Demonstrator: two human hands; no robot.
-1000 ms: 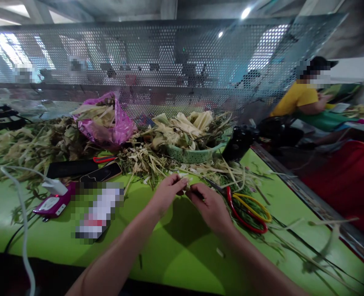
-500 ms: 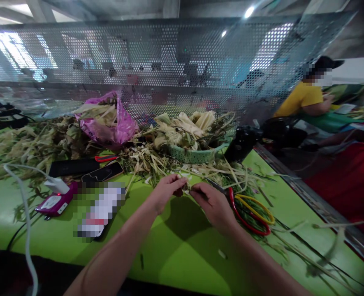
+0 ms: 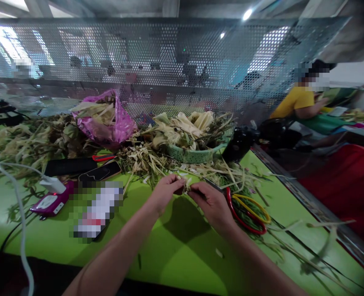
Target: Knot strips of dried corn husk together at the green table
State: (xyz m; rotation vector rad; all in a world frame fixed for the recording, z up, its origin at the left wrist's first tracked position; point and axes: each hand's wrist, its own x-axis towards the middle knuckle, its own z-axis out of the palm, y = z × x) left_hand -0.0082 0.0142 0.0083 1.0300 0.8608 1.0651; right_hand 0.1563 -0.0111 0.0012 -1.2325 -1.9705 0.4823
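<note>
Over the middle of the green table, my left hand (image 3: 168, 190) pinches a small pale piece of plant (image 3: 186, 183) between thumb and fingers. My right hand (image 3: 209, 200) meets it from the other side, its fingertips closed on the same piece. The fingers partly cover the piece, and its exact kind is too small to make out. Just right of my right hand lie scissors (image 3: 249, 213) with one red and one yellow handle loop, on top of green plant stems. Behind the hands, dry stalks and husk scraps (image 3: 147, 158) are heaped.
A green basket (image 3: 191, 156) of dried husks stands behind, beside a pink plastic bag (image 3: 120, 123) of husks. Phones, a purple power bank (image 3: 50, 203) and a white cable (image 3: 21, 222) lie left. A dark jar-like object (image 3: 239, 144) stands right. A person in yellow (image 3: 295, 100) sits farther right.
The view has shifted slightly, so the surroundings sit a little farther left. Both hands keep nearly the same pinch on the plant piece.
</note>
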